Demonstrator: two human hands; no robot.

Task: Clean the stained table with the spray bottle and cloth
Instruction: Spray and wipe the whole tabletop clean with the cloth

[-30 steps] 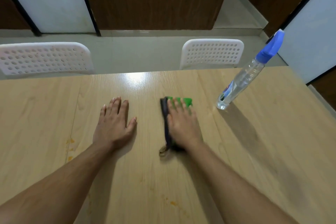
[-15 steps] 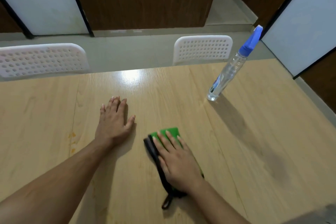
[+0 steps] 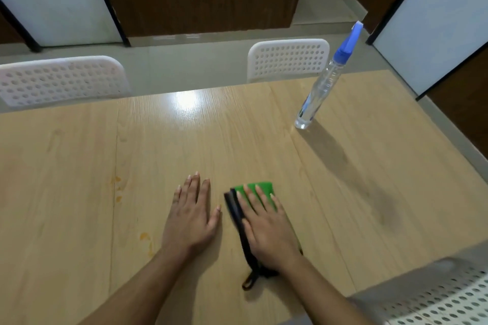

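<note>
1. Green cloth (image 3: 260, 187) with a dark edge and hanging loop, flat on the wooden table (image 3: 343, 192), near the front edge and a little right of centre.
2. Right hand (image 3: 266, 229) on top of the cloth, palm down, fingers straight and slightly spread, pressing rather than pinching; only the far green end, the dark left edge and the loop visible past the hand.
3. Left hand (image 3: 191, 219) just beside the cloth, flat on bare wood, fingers extended and close together, thumb out, holding nothing; apparently a brace.
4. Orange stains (image 3: 117, 188) left of the left hand, plus another orange blotch (image 3: 144, 236) nearer the front edge, all well apart from the cloth.
5. Spray bottle (image 3: 320, 87), clear with a blue head, upright and untouched at the far right of the table, well apart from both hands.
6. Judged progress: wiping under way; patch under and around the cloth free of visible marks, left-side stains not yet dealt with. Cannot tell whether those spots are wet.
7. Left to do, probably: cloth across to the orange marks, perhaps spray first.
8. Beyond the table: two white perforated chairs (image 3: 289, 59) on the far side, another at the lower right corner.
</note>
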